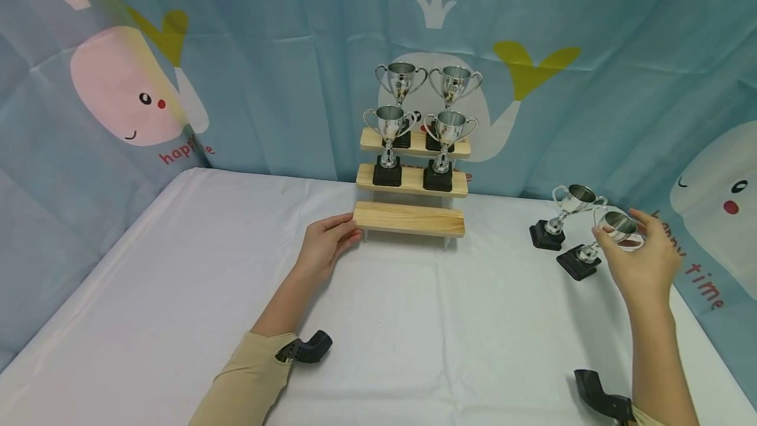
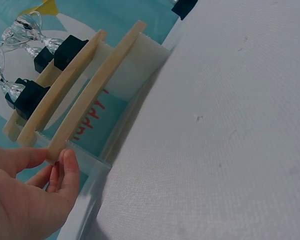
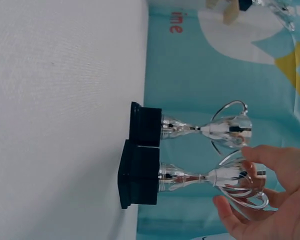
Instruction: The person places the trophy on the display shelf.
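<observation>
My left hand [image 1: 328, 242] pinches the left end of the lowest board of a three-step wooden display stand [image 1: 409, 218], thumb above and fingers below. On the right, my right hand [image 1: 646, 261] holds a silver trophy cup [image 3: 235, 177] by its bowl, between thumb and fingers. Its black base [image 3: 140, 175] is at the tabletop; I cannot tell whether it touches. Another trophy cup [image 1: 573, 201] stands close behind it. Two trophies, one of them the front-left trophy [image 1: 390, 125], stand on the middle step, and two more, including a back-right trophy [image 1: 454, 84], on the top step.
A white cloth [image 1: 378, 347] covers the table. Behind it hangs a blue curtain [image 1: 266, 84] printed with whales, close to the back of the stand and the right-hand trophies. Black curved mounts [image 1: 307, 348] stick out from both wrists.
</observation>
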A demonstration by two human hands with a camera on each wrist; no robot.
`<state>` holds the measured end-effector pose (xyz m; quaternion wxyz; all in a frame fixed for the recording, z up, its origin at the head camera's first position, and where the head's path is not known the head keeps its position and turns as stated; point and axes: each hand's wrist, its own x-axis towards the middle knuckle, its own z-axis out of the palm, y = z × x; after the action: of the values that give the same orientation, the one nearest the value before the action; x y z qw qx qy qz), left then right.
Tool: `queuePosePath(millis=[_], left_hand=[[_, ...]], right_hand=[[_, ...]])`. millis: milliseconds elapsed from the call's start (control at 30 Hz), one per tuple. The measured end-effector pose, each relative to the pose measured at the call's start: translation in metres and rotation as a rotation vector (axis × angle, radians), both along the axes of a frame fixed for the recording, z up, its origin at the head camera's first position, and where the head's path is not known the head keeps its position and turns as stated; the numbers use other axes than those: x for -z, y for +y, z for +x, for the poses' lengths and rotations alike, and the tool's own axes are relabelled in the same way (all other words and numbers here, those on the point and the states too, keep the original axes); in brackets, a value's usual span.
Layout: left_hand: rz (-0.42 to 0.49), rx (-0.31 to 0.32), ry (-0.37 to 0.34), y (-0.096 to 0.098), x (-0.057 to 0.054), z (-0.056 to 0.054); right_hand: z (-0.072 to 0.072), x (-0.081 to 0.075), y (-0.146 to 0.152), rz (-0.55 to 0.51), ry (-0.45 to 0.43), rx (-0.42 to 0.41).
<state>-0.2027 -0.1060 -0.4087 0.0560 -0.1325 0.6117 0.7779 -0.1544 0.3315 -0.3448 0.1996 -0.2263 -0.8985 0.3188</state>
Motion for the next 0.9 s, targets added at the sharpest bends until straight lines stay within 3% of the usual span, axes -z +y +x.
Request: queuePosePath(millis=[433,900], left_hand=[[0.007,0.008,0.01,-0.001,0.0,0.0],[0.008,0.013,0.013,-0.001,0.0,0.0]], right_hand=[[-0.001,0.005,0.001,-0.041,0.03,0.009],[0.005,-0.011,0.001,-0.036,0.056,-0.05]])
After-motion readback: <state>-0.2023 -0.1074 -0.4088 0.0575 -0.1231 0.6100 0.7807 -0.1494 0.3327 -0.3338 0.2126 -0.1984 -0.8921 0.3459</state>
